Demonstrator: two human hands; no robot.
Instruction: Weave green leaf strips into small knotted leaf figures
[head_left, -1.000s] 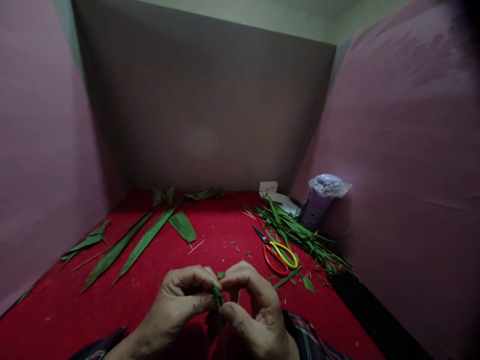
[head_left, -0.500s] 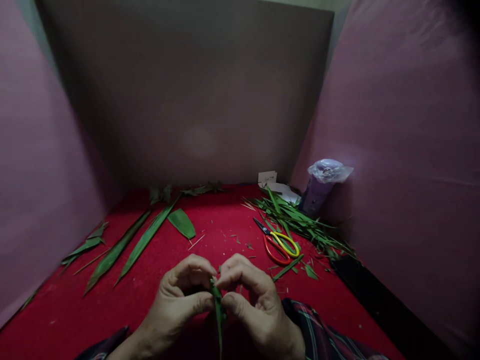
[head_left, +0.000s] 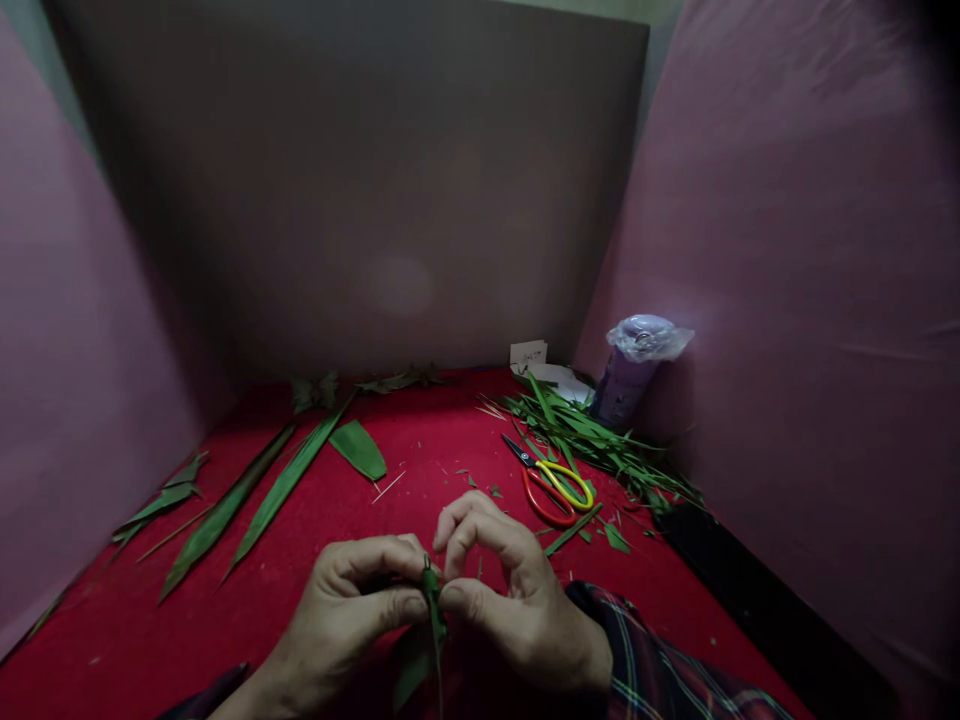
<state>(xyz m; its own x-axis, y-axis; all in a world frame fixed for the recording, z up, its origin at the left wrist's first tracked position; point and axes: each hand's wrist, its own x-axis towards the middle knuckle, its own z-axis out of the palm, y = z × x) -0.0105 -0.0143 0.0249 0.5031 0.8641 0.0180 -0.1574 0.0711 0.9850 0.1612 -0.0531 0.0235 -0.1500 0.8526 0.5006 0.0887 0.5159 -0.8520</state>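
Observation:
At the bottom centre, a folded green leaf (head_left: 432, 590) is pinched between both hands, its narrow end trailing downward. My left hand (head_left: 360, 600) grips it from the left with thumb and curled fingers. From the right, the thumb and bent forefinger of my right hand (head_left: 517, 590) press on the same leaf; the other fingers are arched. A broader darker leaf part (head_left: 412, 665) hangs below, mostly in shadow. Scissors (head_left: 551, 482) with one red and one yellow handle lie beyond the right hand, not touched.
Long leaves (head_left: 285, 490) and a short cut leaf (head_left: 358, 450) lie on the red cloth (head_left: 300, 610) at left. A pile of leaf strips (head_left: 600, 440) lies at right, before a plastic-covered purple container (head_left: 628, 375). A black strip (head_left: 765, 610) runs along the right wall.
My right forefinger has lifted slightly from the leaf's top, and the left fingers have closed in nearer it. A broad leaf part now shows below. The view has shifted slightly.

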